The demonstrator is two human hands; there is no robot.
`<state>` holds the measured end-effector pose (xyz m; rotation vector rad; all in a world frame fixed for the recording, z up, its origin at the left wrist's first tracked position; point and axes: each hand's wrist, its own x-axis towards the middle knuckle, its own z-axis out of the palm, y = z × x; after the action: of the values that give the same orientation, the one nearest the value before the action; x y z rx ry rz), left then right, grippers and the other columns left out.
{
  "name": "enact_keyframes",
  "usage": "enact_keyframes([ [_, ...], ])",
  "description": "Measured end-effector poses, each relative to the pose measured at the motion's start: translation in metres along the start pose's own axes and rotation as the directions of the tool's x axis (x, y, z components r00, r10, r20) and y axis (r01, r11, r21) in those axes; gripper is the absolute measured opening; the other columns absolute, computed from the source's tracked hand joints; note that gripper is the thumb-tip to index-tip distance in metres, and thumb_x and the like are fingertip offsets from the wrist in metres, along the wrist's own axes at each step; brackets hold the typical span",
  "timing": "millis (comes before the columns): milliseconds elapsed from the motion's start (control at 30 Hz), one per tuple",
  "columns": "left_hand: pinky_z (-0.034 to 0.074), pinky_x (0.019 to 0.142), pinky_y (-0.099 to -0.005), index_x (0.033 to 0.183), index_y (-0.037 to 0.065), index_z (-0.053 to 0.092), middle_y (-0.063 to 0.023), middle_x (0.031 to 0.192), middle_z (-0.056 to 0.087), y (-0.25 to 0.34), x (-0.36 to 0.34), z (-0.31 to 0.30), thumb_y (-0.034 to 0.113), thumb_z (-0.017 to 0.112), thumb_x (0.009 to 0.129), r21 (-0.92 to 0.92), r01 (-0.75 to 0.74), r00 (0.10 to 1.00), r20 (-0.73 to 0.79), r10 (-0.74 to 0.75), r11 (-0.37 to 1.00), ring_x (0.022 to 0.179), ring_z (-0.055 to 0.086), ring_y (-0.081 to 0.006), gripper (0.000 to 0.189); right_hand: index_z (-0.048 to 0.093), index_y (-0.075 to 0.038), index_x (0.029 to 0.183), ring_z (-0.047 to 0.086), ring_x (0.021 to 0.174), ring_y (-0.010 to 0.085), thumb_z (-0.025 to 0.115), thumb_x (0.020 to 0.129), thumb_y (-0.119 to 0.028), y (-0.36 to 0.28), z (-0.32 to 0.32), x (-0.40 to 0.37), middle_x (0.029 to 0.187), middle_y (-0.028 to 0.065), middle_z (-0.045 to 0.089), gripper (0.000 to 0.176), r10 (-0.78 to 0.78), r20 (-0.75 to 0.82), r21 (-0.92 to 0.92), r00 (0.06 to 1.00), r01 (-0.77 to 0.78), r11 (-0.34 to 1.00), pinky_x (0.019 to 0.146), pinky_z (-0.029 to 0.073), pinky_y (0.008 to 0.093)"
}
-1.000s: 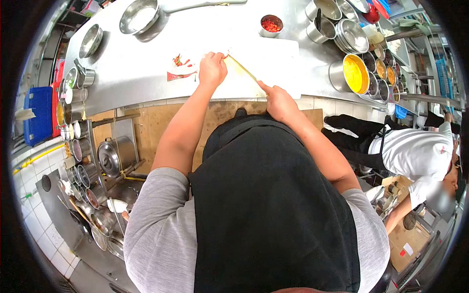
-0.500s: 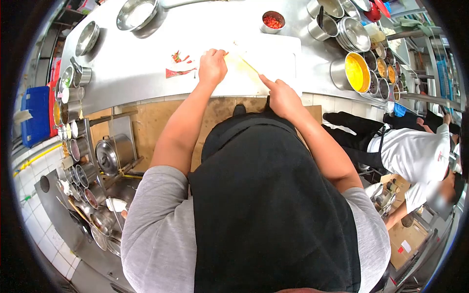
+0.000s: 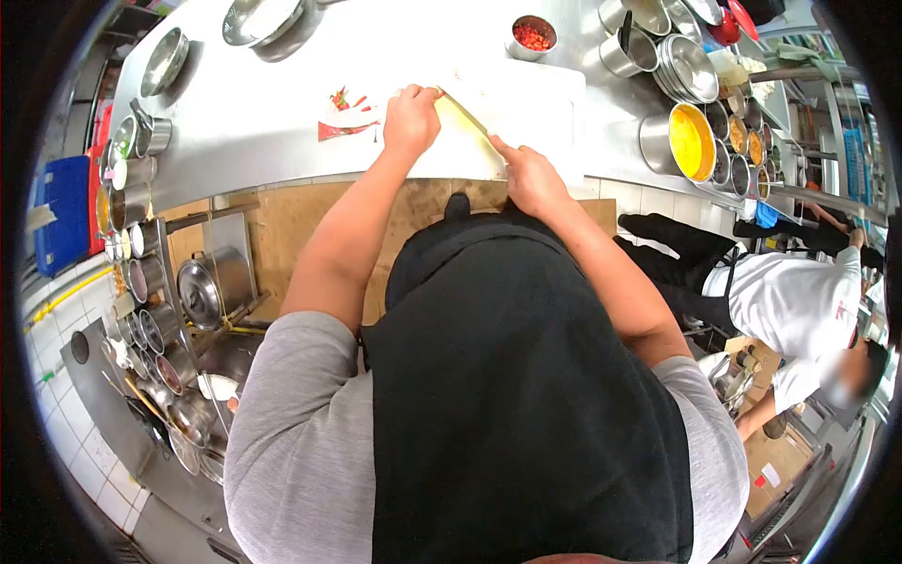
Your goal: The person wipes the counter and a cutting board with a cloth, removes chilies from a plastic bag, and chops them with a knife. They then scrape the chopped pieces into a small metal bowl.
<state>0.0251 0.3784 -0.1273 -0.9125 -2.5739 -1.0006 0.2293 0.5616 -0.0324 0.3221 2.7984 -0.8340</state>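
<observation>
My right hand (image 3: 534,180) is wrapped round the handle of a knife (image 3: 466,111), its index finger stretched along toward the blade. The blade slants up and left over a white cutting board (image 3: 556,117). Close to the knife's tip, my left hand (image 3: 412,122) is closed with its fingers down on the board. A speck of red shows at its fingertips, but what they hold is hidden. Left of that hand lie red chili pieces with green bits (image 3: 343,99) and a flat red strip (image 3: 346,130).
A steel bowl of chopped red pieces (image 3: 533,38) stands behind the board. Stacked steel bowls (image 3: 689,68) and a pot of yellow liquid (image 3: 692,141) are on the right. Steel bowls (image 3: 165,62) sit at the left. Another person (image 3: 789,291) in white stands at right.
The knife blade has turned and moved slightly up and left, nearer my left fingertips. My right hand has shifted a little left with it. The left hand stays almost in place.
</observation>
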Motion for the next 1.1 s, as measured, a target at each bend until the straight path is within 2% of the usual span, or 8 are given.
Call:
enact_keyframes([
  [67,0.054,0.085,-0.0498,0.101,0.011,0.08,-0.0113,0.095,0.072,-0.003,0.002,-0.001,0.001,0.066,0.094,0.003,-0.019,1.0,-0.023,0.019,1.0,0.092,0.068,-0.0375,0.019,0.057,-0.026,0.165,0.072,0.105,0.0411,0.058,0.098,-0.003,0.004,0.005,0.005,0.108,0.0212,0.069,0.071,-0.026,-0.042,0.043,0.999,0.028,0.999,0.095,0.058,0.0531],
  [233,0.054,0.083,-0.0502,0.098,0.01,0.079,-0.0117,0.093,0.072,-0.004,-0.002,0.002,0.002,0.068,0.094,-0.009,-0.033,0.998,-0.047,0.032,0.999,0.092,0.069,-0.0375,0.015,0.052,-0.032,0.168,0.072,0.106,0.0402,0.058,0.098,-0.003,-0.022,-0.032,-0.023,0.113,0.0197,0.068,0.076,0.119,0.101,-0.125,0.988,-0.106,0.986,0.094,0.059,0.0525],
  [367,0.055,0.083,-0.0511,0.097,0.009,0.078,-0.0125,0.092,0.072,-0.004,-0.001,0.001,0.002,0.069,0.093,-0.054,-0.073,0.993,-0.102,0.067,0.996,0.092,0.069,-0.038,0.012,0.05,-0.035,0.169,0.072,0.107,0.04,0.059,0.097,-0.003,-0.022,-0.038,-0.032,0.115,0.019,0.068,0.079,0.133,0.149,-0.158,0.98,-0.11,0.981,0.094,0.059,0.0524],
  [433,0.055,0.082,-0.0521,0.097,0.008,0.077,-0.0137,0.093,0.072,-0.003,-0.001,0.001,0.002,0.07,0.093,-0.067,-0.075,0.992,-0.106,0.068,0.995,0.091,0.069,-0.0389,0.01,0.058,-0.023,0.164,0.07,0.097,0.0408,0.061,0.101,-0.003,-0.013,-0.021,-0.028,0.102,0.0195,0.067,0.067,0.078,0.045,-0.097,0.996,-0.073,0.993,0.09,0.057,0.0523],
  [567,0.055,0.083,-0.0518,0.097,0.008,0.077,-0.014,0.093,0.072,-0.002,-0.001,0.001,0.002,0.07,0.093,-0.053,-0.042,0.997,-0.065,0.038,0.998,0.091,0.069,-0.0388,0.01,0.058,-0.021,0.164,0.07,0.098,0.0417,0.062,0.1,-0.003,0.003,0.005,-0.003,0.104,0.0206,0.069,0.066,-0.05,-0.051,0.037,0.997,0.052,0.998,0.09,0.056,0.0524],
  [633,0.055,0.083,-0.0518,0.098,0.008,0.077,-0.0141,0.093,0.072,-0.002,0.0,-0.002,0.002,0.07,0.093,-0.052,-0.024,0.998,-0.057,0.021,0.998,0.091,0.069,-0.0388,0.01,0.055,-0.025,0.167,0.071,0.107,0.0419,0.059,0.099,-0.004,-0.002,-0.003,0.0,0.11,0.0207,0.069,0.071,-0.003,0.019,-0.008,1.0,0.003,1.0,0.096,0.058,0.0525],
  [967,0.055,0.082,-0.0523,0.1,0.008,0.079,-0.0148,0.094,0.072,-0.008,-0.003,0.004,0.003,0.069,0.093,-0.045,-0.035,0.997,-0.076,0.032,0.998,0.092,0.068,-0.0402,0.013,0.054,-0.025,0.167,0.071,0.105,0.0406,0.058,0.099,-0.003,-0.023,-0.036,-0.028,0.107,0.0196,0.068,0.072,0.106,0.128,-0.157,0.986,-0.086,0.984,0.095,0.058,0.051],
  [1100,0.055,0.086,-0.0526,0.103,0.007,0.08,-0.0164,0.095,0.071,-0.001,-0.002,0.0,0.005,0.067,0.096,-0.036,0.026,1.0,-0.015,-0.026,0.999,0.094,0.068,-0.0414,0.015,0.056,-0.024,0.166,0.071,0.104,0.0405,0.058,0.1,-0.003,0.0,-0.009,-0.008,0.108,0.0199,0.069,0.07,-0.009,0.028,-0.045,1.0,0.01,0.999,0.095,0.057,0.0515],
])
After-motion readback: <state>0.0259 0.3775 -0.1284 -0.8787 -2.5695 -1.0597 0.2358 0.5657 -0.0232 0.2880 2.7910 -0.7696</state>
